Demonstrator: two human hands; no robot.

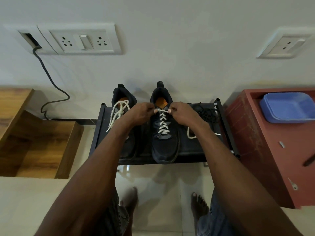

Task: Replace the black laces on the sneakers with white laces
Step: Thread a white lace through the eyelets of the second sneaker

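Two black sneakers stand side by side on a low black rack (226,126). The right sneaker (164,147) carries a white lace (163,123) criss-crossed up its front. My left hand (138,114) and my right hand (183,114) each pinch that lace at the top eyelets, one on either side. A loose end of white lace (191,136) trails on the rack under my right forearm. The left sneaker (124,99) has a white lace (117,113) hanging loose over its side. A heap of black laces (207,113) lies at the rack's back right.
A red-brown cabinet (265,150) with a blue tray (288,108) stands to the right. Wooden shelving (39,145) sits to the left. A dark cable (49,79) runs down the wall from the socket panel (81,40). My bare feet stand on the tiled floor (162,193).
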